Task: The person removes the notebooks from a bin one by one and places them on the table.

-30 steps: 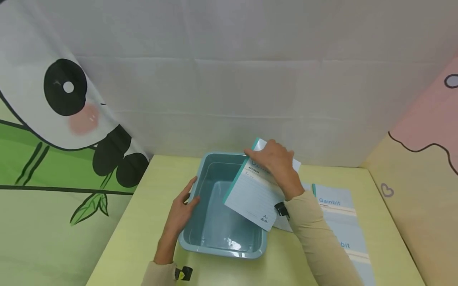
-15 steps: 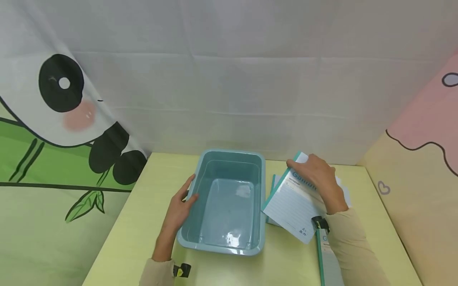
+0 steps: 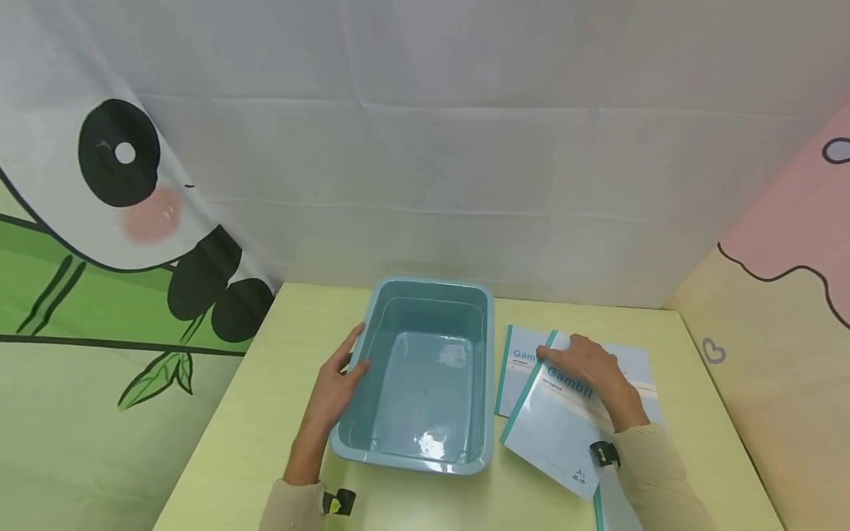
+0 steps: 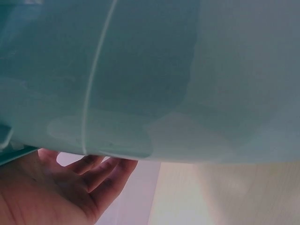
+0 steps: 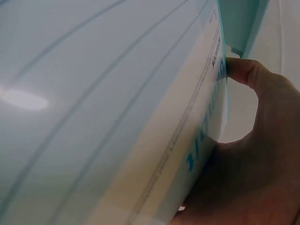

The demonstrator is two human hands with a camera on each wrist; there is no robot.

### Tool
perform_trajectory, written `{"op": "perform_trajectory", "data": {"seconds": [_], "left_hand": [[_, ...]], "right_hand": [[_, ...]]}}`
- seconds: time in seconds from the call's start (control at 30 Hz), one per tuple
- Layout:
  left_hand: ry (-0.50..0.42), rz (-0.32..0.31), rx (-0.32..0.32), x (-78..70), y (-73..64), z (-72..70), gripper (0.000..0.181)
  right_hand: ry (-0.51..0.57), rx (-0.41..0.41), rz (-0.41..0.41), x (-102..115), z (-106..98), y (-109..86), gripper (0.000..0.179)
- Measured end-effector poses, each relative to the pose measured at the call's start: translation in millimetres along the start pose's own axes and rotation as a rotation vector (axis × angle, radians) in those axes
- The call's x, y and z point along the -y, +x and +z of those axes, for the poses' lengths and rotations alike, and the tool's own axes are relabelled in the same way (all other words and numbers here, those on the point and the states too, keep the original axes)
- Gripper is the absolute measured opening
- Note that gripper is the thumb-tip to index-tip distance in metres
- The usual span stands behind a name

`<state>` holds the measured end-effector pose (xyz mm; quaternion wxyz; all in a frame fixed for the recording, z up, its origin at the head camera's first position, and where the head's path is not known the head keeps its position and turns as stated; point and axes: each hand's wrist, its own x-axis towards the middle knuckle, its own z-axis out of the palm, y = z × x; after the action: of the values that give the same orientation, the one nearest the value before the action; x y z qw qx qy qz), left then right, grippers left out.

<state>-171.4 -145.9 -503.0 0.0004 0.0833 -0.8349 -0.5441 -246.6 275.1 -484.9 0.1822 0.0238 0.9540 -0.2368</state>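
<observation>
A blue-green plastic tub (image 3: pixel 425 391) stands on the table. My left hand (image 3: pixel 335 387) holds its left rim, thumb over the edge; in the left wrist view the fingers (image 4: pixel 110 180) touch the tub's outer wall. To the right of the tub, my right hand (image 3: pixel 591 369) grips the top of a pale blue notebook (image 3: pixel 554 442) with a teal spine, marked "Gambit". That notebook is tilted over others lying on the table. The right wrist view shows the thumb at the spine edge of the notebook (image 5: pixel 117 112); most other fingers are hidden there.
Other notebooks lie around the held one: one on the left (image 3: pixel 518 372), one at the back right (image 3: pixel 637 361), and one near the front (image 3: pixel 617 509), partly under my sleeve. A pale cloth wall (image 3: pixel 425 184) rises behind the yellow table (image 3: pixel 319 310).
My right hand has carried the notebook from above the tub to the right, then lower and nearer, over the other notebooks. The left hand has stayed at the tub's rim.
</observation>
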Motion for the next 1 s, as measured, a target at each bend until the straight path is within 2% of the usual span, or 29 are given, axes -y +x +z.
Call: {"op": "perform_trajectory", "data": {"seconds": [0.13, 0.23, 0.33, 0.47, 0.67, 0.77, 0.87, 1.0], "left_hand": [[0.004, -0.003, -0.005, 0.8, -0.2, 1.3, 0.062], [0.0, -0.012, -0.006, 1.3, -0.4, 3.5, 0.062], [-0.016, -0.01, 0.003, 0.5, 0.1, 7.2, 0.062], [-0.032, -0.008, 0.009, -1.0, 1.5, 10.9, 0.062], [-0.036, 0.009, 0.02, -0.6, 3.9, 14.6, 0.061], [-0.009, 0.012, 0.033, 0.0, 4.8, 13.2, 0.061], [0.018, 0.002, 0.059, -0.1, 4.6, 8.8, 0.068], [-0.007, 0.008, 0.112, 1.4, 4.8, -2.3, 0.07]], "right_hand": [[-0.042, 0.03, -0.075, 0.9, 39.6, 0.8, 0.094], [-0.032, 0.059, -0.092, 1.2, 67.9, 0.5, 0.079], [-0.038, 0.052, -0.1, -0.3, 85.4, 1.0, 0.068], [-0.081, -0.008, -0.14, -4.7, 98.1, 6.0, 0.069], [-0.118, -0.113, -0.189, -14.3, 103.6, 9.7, 0.068], [-0.089, -0.176, -0.208, -18.3, 99.4, 7.3, 0.063], [-0.032, -0.233, -0.202, -25.5, 88.8, 4.1, 0.057], [0.04, -0.286, -0.197, -43.2, 68.9, -2.3, 0.055]]}}
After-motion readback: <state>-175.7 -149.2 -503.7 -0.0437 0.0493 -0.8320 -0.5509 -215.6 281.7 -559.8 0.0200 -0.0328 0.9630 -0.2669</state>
